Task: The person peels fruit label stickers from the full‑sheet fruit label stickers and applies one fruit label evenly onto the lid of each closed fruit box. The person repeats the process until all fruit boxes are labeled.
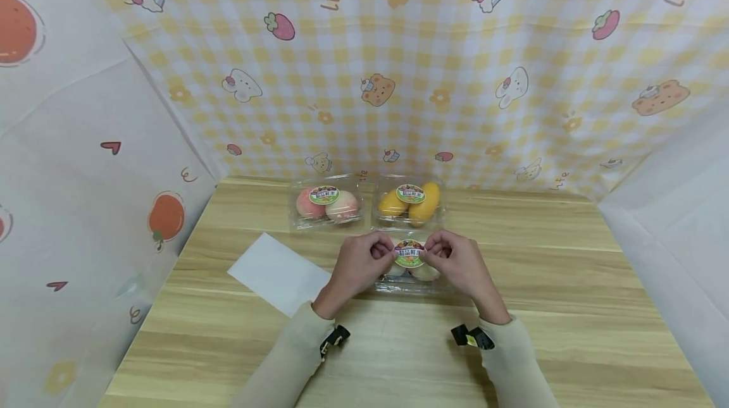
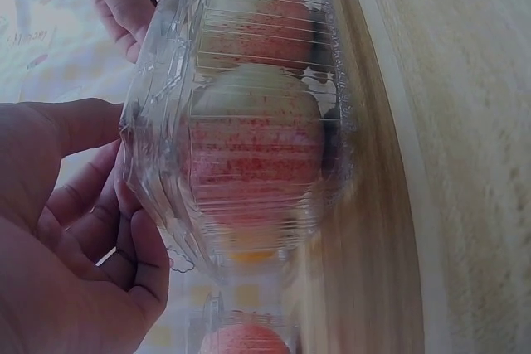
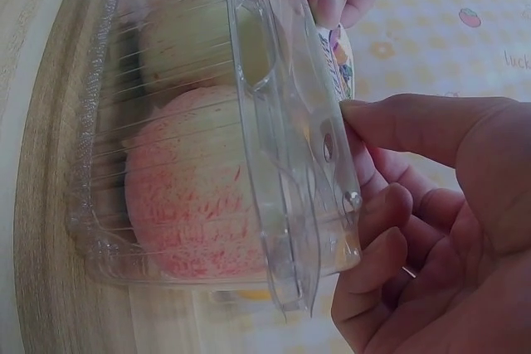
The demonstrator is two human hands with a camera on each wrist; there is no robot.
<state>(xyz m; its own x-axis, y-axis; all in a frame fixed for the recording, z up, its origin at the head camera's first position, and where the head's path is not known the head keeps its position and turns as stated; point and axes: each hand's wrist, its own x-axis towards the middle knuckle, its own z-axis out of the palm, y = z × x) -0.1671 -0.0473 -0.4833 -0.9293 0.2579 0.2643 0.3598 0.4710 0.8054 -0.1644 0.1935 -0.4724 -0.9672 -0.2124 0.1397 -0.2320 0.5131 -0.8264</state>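
An oval fruit label sticker [image 1: 409,253] lies over the lid of the nearest clear plastic box [image 1: 407,289]. My left hand [image 1: 360,264] pinches the sticker's left edge, and my right hand [image 1: 460,265] pinches its right edge. Whether the sticker's middle touches the lid cannot be told. Inside the box sit two round red-and-cream fruits that look like apples; one fruit [image 2: 253,143] shows large in the left wrist view. From the right wrist, the sticker [image 3: 341,64] appears edge-on along the lid, near my right thumb [image 3: 415,126].
Behind stand two more labelled clear boxes, one with pink peaches [image 1: 342,207], the other with yellow mangoes [image 1: 424,204]. A white paper sheet [image 1: 285,274] lies left on the wooden table [image 1: 569,307], partly behind my left wrist. A checked cloth [image 1: 421,47] hangs behind the table.
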